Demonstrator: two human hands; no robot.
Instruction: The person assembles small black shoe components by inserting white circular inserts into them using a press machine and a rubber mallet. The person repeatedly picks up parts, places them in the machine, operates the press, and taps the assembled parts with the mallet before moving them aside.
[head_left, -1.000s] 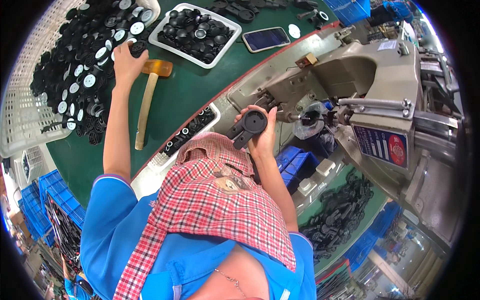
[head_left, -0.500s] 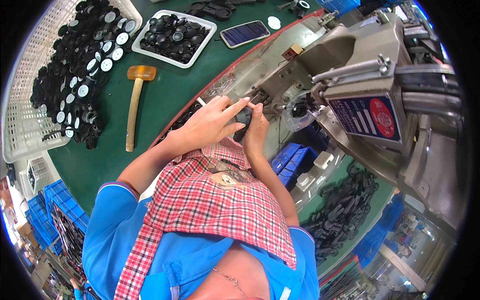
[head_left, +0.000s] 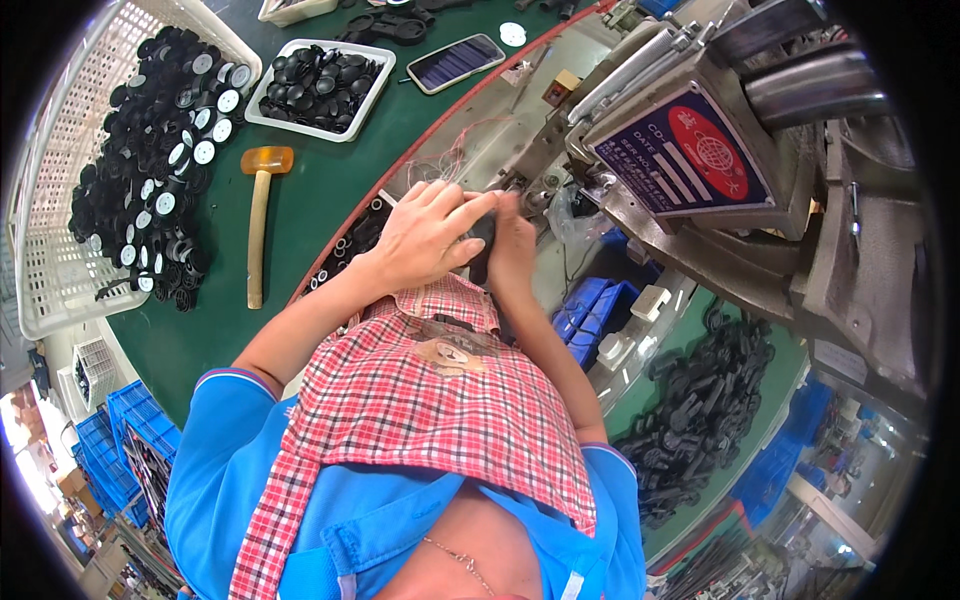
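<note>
Black part [head_left: 482, 240] is now pinched btwn left hand [head_left: 425, 240] & right hand [head_left: 512, 250] at the machine [head_left: 700, 170]; 1 s ago left was reaching to the basket [head_left: 60, 290]. Basket & white tray [head_left: 320, 80] are filled w/ black caps.

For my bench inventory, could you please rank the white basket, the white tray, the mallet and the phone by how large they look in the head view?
1. white basket
2. white tray
3. mallet
4. phone
The mallet and phone look close; the phone lies farther from the camera, so their order is unsure.
</note>
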